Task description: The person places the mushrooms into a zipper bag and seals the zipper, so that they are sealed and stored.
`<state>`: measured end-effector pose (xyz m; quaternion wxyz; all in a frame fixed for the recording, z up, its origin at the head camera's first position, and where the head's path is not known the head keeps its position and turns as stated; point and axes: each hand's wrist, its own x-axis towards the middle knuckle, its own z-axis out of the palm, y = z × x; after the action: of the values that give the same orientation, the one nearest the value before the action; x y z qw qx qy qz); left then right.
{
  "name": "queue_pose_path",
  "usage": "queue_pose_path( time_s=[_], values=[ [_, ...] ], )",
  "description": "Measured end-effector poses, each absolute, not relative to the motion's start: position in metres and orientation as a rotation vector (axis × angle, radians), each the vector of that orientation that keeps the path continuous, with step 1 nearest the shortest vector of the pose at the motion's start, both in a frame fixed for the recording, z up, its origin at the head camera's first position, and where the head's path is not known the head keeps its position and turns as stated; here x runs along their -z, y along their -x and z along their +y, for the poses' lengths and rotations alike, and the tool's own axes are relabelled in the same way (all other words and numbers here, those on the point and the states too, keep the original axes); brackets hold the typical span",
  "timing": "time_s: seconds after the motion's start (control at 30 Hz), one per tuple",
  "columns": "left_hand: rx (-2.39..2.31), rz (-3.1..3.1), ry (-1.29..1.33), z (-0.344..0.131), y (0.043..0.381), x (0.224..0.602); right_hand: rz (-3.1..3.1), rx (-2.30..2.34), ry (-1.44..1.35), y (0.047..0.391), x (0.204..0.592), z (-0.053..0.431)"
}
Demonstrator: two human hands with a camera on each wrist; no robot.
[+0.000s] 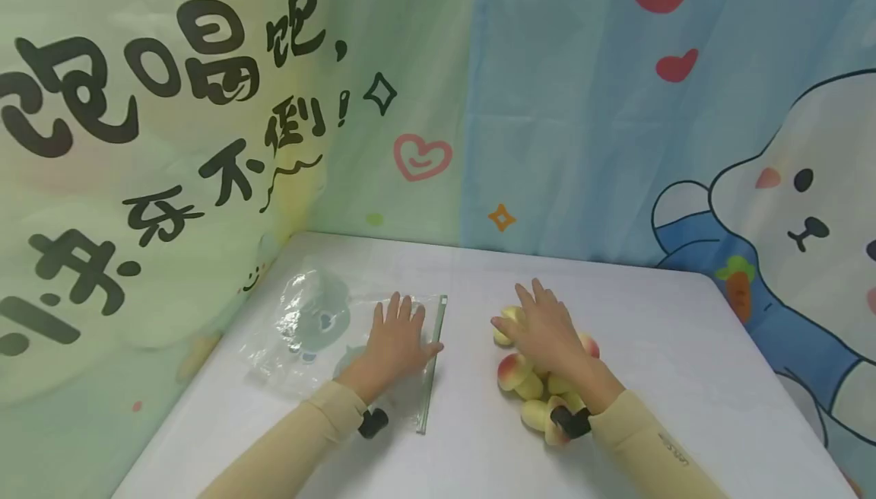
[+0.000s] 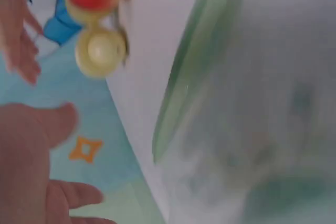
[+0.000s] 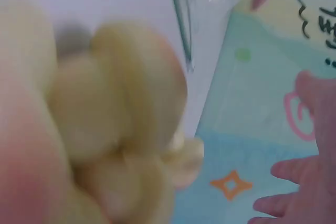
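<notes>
A clear plastic zip bag [image 1: 308,377] printed with pale green shapes lies flat on the white table, its green zip strip [image 1: 433,370] along the right side. Over the bag's right part my left hand [image 1: 397,341] is spread with straight fingers, holding nothing; contact with the plastic cannot be told. Several yellow mushroom-shaped pieces with reddish caps [image 1: 513,370] sit in a cluster further right. My right hand [image 1: 550,335], fingers extended, is above that cluster and hides part of it. Close up in the right wrist view, the mushroom pieces [image 3: 142,87] appear blurred, apart from the fingers.
A white table [image 1: 684,377] stands against a printed cloth backdrop [image 1: 561,103] that rises behind it and at the left. Black wrist-worn pieces [image 1: 372,423] show under both wrists.
</notes>
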<state>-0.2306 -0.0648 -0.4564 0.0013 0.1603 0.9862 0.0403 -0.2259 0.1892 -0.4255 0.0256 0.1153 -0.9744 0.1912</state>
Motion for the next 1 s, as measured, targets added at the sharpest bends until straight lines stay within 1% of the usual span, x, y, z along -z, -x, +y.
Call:
queue_pose_path(
  time_s=[0.1, 0.2, 0.37, 0.5, 0.6, 0.77, 1.0],
  values=[
    [-0.082, 3.166, -0.504, -0.060, 0.213, 0.469, -2.939, -0.695, -0.383, 0.215, 0.434, 0.177],
    [-0.103, 3.212, -0.462, -0.055, 0.203, 0.482, -2.882, -0.736, -0.443, 0.203, 0.442, 0.160],
    [-0.221, 3.189, -0.357, -0.052, 0.202, 0.499, -2.869, -0.738, -0.573, 0.185, 0.460, 0.132],
    [-0.298, 3.182, -0.345, -0.055, 0.203, 0.509, -2.905, -0.759, -0.652, 0.175, 0.480, 0.116],
    [-0.331, 3.188, -0.357, -0.059, 0.206, 0.512, -2.942, -0.814, -0.687, 0.174, 0.492, 0.110],
    [-0.471, 3.185, -0.367, -0.063, 0.212, 0.516, -2.929, -1.050, -0.737, 0.176, 0.508, 0.106],
    [-0.721, 3.144, -0.290, -0.071, 0.219, 0.525, -2.877, -1.326, -0.783, 0.181, 0.518, 0.101]
  ],
)
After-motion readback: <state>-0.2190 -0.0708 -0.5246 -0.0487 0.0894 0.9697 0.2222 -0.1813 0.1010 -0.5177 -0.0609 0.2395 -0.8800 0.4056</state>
